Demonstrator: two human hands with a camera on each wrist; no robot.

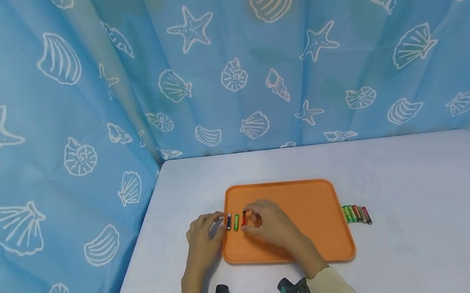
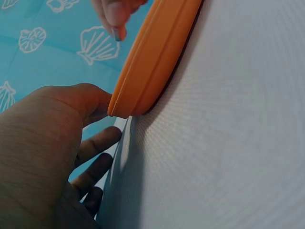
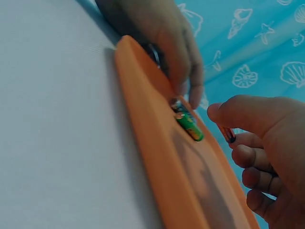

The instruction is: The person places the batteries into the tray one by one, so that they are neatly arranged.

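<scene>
An orange tray lies on the table, two batteries resting near its left end: a dark blue battery and a green battery beside it. My right hand pinches a red battery between thumb and fingertip; in the right wrist view this battery is held above the tray, the other fingers loosely bent. At the tray's left rim is my left hand, thumb and forefinger spread close around the blue battery. In the left wrist view its lower fingers hang loose outside the rim.
Several batteries in green, red, brown and dark pink lie in a row right against the tray's right side. The white-covered table extends around the tray. A blue curtain with shell and starfish prints hangs behind and at the left.
</scene>
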